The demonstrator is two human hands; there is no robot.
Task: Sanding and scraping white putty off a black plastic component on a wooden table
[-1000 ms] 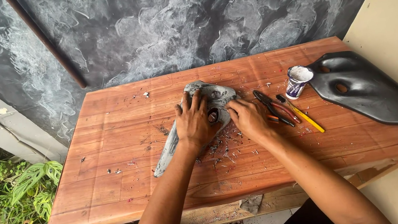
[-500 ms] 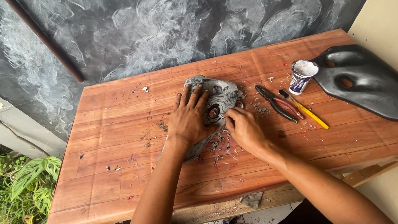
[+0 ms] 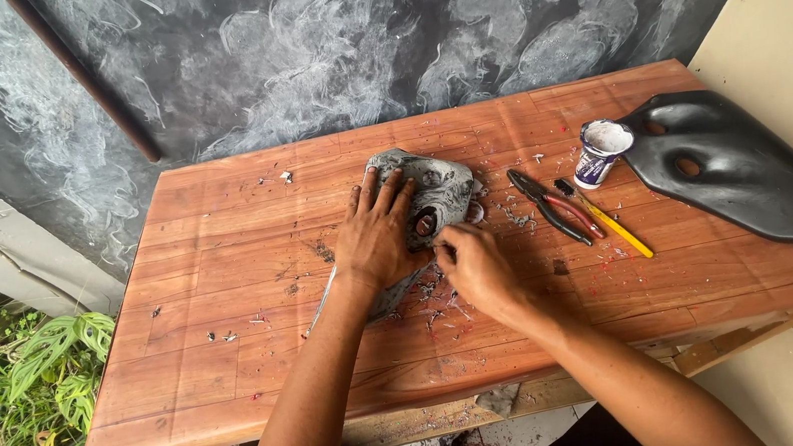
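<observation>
Left hand: my left hand (image 3: 380,238) lies flat, palm down with fingers spread wide, pressing on the grey panel (image 3: 434,198); it grips nothing, it only holds the piece against the wood.

Right hand: my right hand (image 3: 474,266) is curled narrow, fingertips pinched together at the near edge of the grey panel, just beside a round hole in it. Whether a small tool sits between my fingers I cannot tell; the hand hides it.

Grey panel: a mottled, sanded-looking plastic piece, lying near the middle of the wooden table (image 3: 234,374), slightly toward the far edge. A long thin tail of it runs out under my left wrist toward me.

Pliers: the pliers (image 3: 548,206), with dark and red handles, lie to the right of the panel, apart from my hands.

Screwdriver: a yellow-handled screwdriver (image 3: 608,222) lies just beside the pliers, angled toward the near right.

Cup: a small white cup (image 3: 599,150) stands upright beyond the tools, next to the black panel (image 3: 744,175).

Black panel: a large, glossy, curved piece with an oval hole, resting at the right end of the table and reaching past its corner.

Table surface: small chips and dust lie scattered around the grey panel and my hands.

Background: a dark, chalk-smeared wall (image 3: 344,38) behind the table; green plants (image 3: 5,402) at the lower left.
</observation>
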